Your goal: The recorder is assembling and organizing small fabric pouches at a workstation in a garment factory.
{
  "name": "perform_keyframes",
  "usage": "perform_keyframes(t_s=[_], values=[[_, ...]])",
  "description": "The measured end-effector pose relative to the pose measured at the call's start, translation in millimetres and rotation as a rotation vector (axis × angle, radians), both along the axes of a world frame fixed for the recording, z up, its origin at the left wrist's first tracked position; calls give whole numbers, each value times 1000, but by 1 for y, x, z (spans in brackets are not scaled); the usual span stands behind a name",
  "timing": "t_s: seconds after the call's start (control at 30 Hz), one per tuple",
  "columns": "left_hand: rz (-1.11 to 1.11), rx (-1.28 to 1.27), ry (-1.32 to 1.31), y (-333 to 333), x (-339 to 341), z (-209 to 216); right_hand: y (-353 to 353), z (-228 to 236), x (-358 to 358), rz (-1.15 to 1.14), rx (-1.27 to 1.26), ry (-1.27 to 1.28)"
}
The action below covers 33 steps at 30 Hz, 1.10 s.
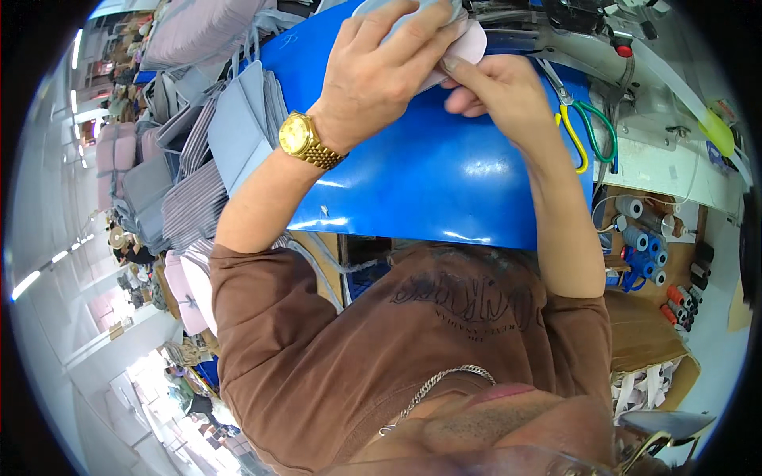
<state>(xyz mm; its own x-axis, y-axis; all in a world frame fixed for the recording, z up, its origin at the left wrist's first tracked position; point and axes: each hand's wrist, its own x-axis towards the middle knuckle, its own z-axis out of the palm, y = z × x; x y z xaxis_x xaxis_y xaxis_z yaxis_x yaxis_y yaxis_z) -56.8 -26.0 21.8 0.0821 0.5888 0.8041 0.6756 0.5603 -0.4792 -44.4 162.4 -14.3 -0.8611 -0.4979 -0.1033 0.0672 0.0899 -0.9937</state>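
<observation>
At the far edge of the blue work surface (413, 174), my left hand (385, 59) curls its fingers over a small pale pink and grey-blue fabric piece (470, 44). A gold watch (298, 135) sits on that wrist. My right hand (500, 91) pinches the near edge of the same piece between thumb and fingers. Much of the piece is hidden under my left hand. Right of my right hand lie scissors (589, 127) with one green and one yellow handle loop, blades pointing away.
A sewing machine (571, 24) stands at the far right, with a red knob (624, 51). Stacks of folded grey and striped fabric pieces (242, 131) crowd the left edge. Thread spools (635, 236) fill a shelf at right, above a cardboard box (647, 333).
</observation>
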Motion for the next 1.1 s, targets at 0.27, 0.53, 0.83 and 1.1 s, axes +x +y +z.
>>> perform_keyframes(t_s=[0.27,0.53,0.83,1.1], values=[[392,-186,-703,11,46,16,-42,-51,9,46,-510,-288],[442,-15,-633,20,44,-8,-49,-58,7,1,-567,-196],[527,100,-582,55,33,16,-43,-56,-10,-9,-580,-81],[549,303,-951,70,37,31,-1,-32,-21,24,-320,5]])
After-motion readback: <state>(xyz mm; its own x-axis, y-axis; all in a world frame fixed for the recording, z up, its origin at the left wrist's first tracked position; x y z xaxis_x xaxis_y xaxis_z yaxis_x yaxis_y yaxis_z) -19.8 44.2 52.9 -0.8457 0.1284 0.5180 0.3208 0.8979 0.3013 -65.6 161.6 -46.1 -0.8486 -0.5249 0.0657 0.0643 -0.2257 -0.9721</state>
